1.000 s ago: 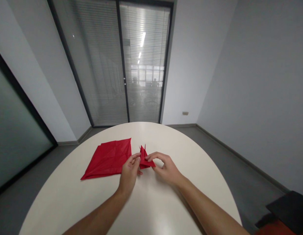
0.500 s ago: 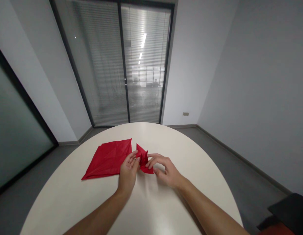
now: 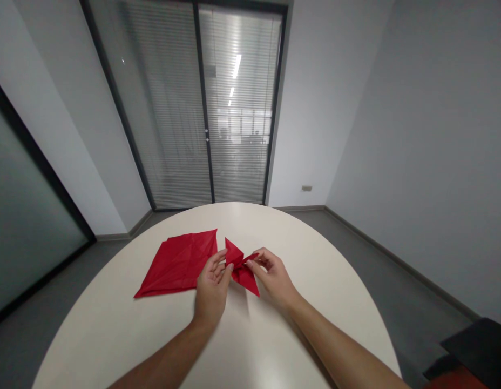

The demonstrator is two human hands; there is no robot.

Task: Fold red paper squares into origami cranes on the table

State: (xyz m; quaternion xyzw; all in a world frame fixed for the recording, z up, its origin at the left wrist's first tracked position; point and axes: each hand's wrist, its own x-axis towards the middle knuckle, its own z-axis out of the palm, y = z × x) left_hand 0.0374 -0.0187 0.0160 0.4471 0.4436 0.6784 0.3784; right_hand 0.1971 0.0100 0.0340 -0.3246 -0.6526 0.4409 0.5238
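Pale counter [image 3: 242, 346] beneath left fingers [image 3: 227, 275] and right fingers [image 3: 257, 269], both pinching folded red paper [image 3: 245, 277], blinds [image 3: 242, 156] beyond them, gripped edges hidden.

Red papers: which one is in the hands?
The small folded red paper, pinched by the left hand and right hand; the larger creased red paper lies on the table.

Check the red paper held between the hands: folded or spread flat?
Folded: the held red paper shows pointed flaps angling different ways between left hand and right hand.

slatted blinds [image 3: 175, 146], small rectangular plate [image 3: 306, 188] low on pale wall [image 3: 319, 108]
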